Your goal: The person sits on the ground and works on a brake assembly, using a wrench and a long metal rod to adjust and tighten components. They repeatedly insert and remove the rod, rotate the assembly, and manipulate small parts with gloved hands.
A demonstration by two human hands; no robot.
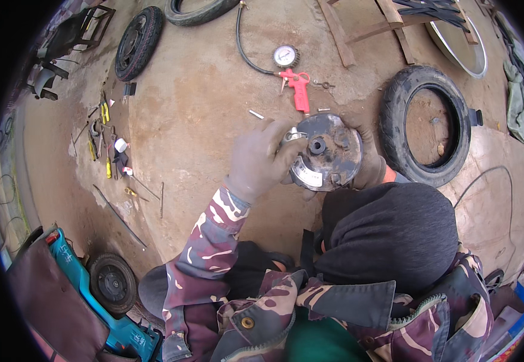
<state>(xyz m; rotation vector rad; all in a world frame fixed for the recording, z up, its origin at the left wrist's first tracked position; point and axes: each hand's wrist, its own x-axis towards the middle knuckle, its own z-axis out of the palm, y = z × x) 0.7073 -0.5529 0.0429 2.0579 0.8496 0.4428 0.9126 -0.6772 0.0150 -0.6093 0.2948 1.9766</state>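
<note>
A round, dirty brake backing plate (338, 155) with a central hub hole is held up in front of me. My gloved right hand (372, 158) wraps round its right edge, with its fingers partly hidden behind the disc. On the other side, my gloved left hand (259, 158) closes on the plate's left edge, its thumb and fingers by a small shiny metal lever (294, 134). A pale label (308, 174) shows on the plate's lower left. Just beyond the plate lies a red tire inflator (299, 90) with a round gauge (285, 56) and a black hose.
A worn tire (396, 130) lies on the floor to the right. Pliers and screwdrivers with yellow handles (109, 168) are scattered at the left. A wheel (138, 43) and another tire (198, 13) lie farther off. A turquoise vehicle body (81, 271) stands at lower left.
</note>
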